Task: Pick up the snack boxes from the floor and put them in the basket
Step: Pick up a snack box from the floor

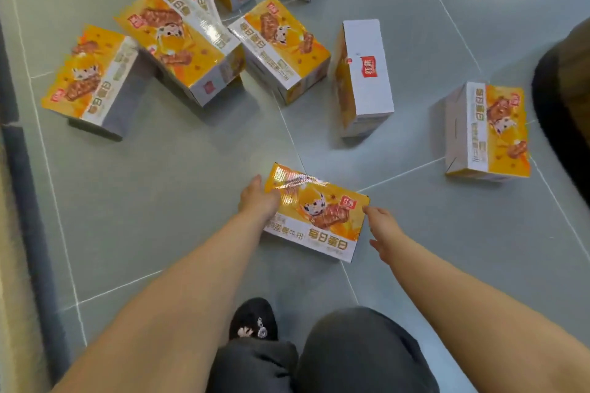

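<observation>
Since the snack boxes [178, 41] lie at all angles across the grey tiled floor [159, 201], some flat on their orange printed faces, one white-sided box [364, 73] up on its edge, they look spilled rather than set down, and all of them are on the floor. No basket can be made out. A dark rounded shape [562, 99] cut off by the right edge may be it, but too little shows to tell. Two boxes at the top are cropped by the frame. The nearest snack box [316, 212] lies flat, just ahead of the person's knees, presumably chosen because it is closest. The left hand [257, 198] rests on its left end, thumb spread, fingers laid loosely onto the top face; whether they hook under is hidden. The right hand [381, 230] is open, fingers straight, just beside the right end and holding nothing: apparently a two-sided clamp forming. A black shoe [252, 319] bears a small charm, too blurred to identify.
</observation>
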### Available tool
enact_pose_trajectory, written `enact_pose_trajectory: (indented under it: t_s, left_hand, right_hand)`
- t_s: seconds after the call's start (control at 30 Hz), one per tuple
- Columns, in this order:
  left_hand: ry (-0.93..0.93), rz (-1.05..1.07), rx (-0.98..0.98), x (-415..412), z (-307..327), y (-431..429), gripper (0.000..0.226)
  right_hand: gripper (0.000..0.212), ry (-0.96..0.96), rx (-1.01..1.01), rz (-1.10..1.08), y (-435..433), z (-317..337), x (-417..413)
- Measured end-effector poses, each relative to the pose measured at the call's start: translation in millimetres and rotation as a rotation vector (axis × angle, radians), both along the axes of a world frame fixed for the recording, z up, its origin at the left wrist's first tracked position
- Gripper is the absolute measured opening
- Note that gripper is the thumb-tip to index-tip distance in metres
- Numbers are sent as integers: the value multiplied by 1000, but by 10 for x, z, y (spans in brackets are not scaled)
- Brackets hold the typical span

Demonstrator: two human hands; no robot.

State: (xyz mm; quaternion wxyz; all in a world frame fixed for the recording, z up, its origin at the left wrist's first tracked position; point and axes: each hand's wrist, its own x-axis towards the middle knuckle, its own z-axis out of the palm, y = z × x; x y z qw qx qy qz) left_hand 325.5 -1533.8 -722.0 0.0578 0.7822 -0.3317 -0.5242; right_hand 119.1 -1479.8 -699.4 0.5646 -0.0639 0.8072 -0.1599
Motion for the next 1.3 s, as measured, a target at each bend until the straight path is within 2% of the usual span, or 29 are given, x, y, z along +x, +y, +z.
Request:
enact_pose_trajectory:
  t_s: [0.17,0.3,0.37,0.4,0.5,0.57,0.77,0.87,1.03,1.17,1.27,1.3]
  left_hand:
    - [11,-59,90,-34,-688,-153,85]
    - [-3,114,126,-10,-529,-155,92]
    - [-34,270,131,105,-162,-38,93]
    - [-39,374,137,196,76,55,93]
    - [4,646,165,486,994,366,87]
    - [-4,779,113,675,1623,538,81]
    - [-73,1066,14,1223,3661,1225,73]
    - [-58,1203,-39,1299,4405,1622,61]
    - [-46,1476,-133,1124,5162,2340,62]
    - [7,1690,-252,686,5394,2927,87]
    - [-20,1891,-321,164,5539,3451,75]
    - [-24,1944,-328,21,5570,3593,77]
  right_hand:
    - [37,-120,46,-142,-146,-623,54]
    - [57,-118,-44,-177,-308,-468,183]
    - [76,-67,-81,-126,-384,-226,257]
    - [79,-19,-99,-76,-424,15,318]
    - [54,61,-143,133,-521,1091,715]
    - [43,70,-174,229,-516,1685,955]
    - [38,32,-243,536,-230,3575,1563]
    - [36,-33,-295,656,-84,4255,1741]
    - [34,-153,-393,953,171,4924,1947]
    - [33,-186,-432,1264,351,5148,2013]
    - [34,-256,-425,1523,683,5348,2025]
    - [35,-283,-416,1582,808,5402,2016]
